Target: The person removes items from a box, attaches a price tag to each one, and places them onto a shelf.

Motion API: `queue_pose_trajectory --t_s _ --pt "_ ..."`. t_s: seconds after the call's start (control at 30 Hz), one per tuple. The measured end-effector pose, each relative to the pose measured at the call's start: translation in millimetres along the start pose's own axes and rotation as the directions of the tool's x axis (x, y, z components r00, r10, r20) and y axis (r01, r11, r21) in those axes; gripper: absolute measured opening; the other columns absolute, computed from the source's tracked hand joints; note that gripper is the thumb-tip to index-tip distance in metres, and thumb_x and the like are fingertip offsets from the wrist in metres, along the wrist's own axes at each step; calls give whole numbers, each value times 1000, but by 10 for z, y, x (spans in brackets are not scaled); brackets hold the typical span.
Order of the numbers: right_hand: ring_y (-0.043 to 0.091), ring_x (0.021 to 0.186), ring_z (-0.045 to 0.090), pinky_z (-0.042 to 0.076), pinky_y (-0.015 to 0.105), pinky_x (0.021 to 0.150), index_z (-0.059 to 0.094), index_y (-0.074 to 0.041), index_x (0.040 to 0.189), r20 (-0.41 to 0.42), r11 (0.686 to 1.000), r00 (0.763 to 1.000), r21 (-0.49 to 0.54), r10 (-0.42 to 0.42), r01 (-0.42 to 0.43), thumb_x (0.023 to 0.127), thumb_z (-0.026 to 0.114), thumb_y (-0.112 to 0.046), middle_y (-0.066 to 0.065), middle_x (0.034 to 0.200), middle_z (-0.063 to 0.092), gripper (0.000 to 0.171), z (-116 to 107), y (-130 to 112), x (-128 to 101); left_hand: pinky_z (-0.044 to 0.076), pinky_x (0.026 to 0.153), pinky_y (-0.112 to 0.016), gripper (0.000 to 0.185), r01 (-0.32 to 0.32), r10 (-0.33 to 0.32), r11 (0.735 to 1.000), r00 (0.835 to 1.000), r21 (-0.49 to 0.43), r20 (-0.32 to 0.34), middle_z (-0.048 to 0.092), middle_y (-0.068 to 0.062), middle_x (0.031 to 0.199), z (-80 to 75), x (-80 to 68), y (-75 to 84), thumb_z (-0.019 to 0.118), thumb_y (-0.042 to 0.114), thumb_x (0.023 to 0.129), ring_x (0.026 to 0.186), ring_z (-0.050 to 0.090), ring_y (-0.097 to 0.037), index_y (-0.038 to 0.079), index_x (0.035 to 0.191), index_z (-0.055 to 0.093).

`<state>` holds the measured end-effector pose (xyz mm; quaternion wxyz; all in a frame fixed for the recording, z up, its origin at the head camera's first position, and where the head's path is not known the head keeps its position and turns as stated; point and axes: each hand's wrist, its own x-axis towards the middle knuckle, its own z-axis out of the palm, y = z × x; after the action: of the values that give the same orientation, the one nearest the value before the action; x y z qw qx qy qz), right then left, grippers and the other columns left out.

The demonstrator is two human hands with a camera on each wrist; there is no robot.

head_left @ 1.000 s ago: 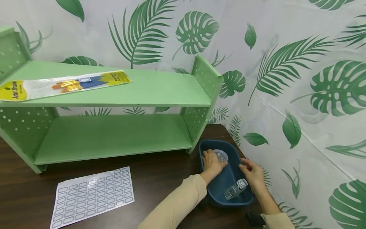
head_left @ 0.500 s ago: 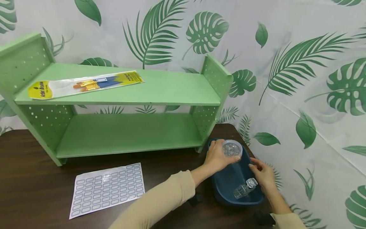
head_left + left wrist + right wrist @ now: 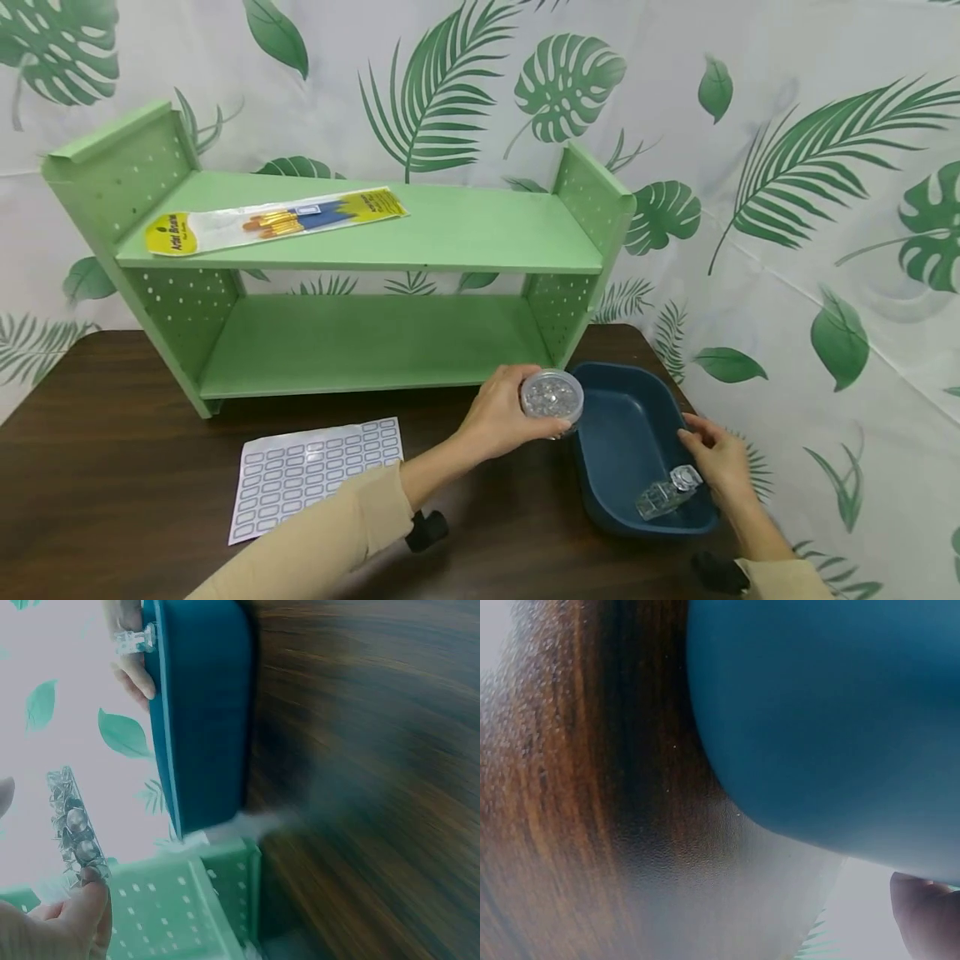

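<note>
In the head view my left hand (image 3: 498,421) grips a round clear plastic container (image 3: 552,395) of shiny silvery pieces, just left of the blue tub (image 3: 618,433). The left wrist view shows this container (image 3: 76,829) edge-on, fingertips at its lower end. My right hand (image 3: 722,458) holds the tub's right rim, thumb on the inner side. Inside the tub, near its front, a small clear glass bottle (image 3: 666,493) with a faceted stopper lies tilted. Mostly the tub's outer wall (image 3: 817,727) fills the right wrist view, with one fingertip (image 3: 926,911) at the edge.
A green two-tier shelf (image 3: 382,333) stands at the back of the dark wooden table (image 3: 112,467). On its upper board lies a packet of artist brushes (image 3: 277,222). A sheet of blank labels (image 3: 315,475) lies in front. The leaf-patterned wall (image 3: 810,375) runs close along the right.
My left hand has lifted the round container out of the tub and moved it left. The right hand has stayed on the rim. The head view has turned left.
</note>
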<state>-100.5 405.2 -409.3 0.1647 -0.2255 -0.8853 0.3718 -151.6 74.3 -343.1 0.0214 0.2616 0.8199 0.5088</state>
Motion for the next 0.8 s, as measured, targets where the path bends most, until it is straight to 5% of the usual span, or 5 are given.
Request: queue_pose_trajectory --t_s 0.2,0.4,0.8 --pt "-3 65 41 37 15 56 60 9 124 -4 1000 1000 -18 3 -3 92 63 -5 -14 67 46 35 -14 -8 13 50 87 -41 73 22 -20 998 999 52 -35 62 -11 122 -204 -235 -248 87 31 69 110 57 -28 5 131 57" --pt "-3 65 40 37 15 56 59 10 124 1 1000 1000 -22 2 -2 93 62 -6 -14 67 46 35 -21 -19 11 48 74 -31 73 73 -70 992 997 102 -34 61 -8 105 -358 -446 -502 89 29 65 90 55 -18 2 127 60" --pt "-4 64 40 37 15 56 60 9 124 0 999 1000 -33 -9 9 93 62 -7 -16 66 46 35 -15 -38 11 49 82 -30 75 30 -34 988 999 152 22 63 -8 105 -307 -798 -771 90 29 60 94 58 -18 0 123 62"
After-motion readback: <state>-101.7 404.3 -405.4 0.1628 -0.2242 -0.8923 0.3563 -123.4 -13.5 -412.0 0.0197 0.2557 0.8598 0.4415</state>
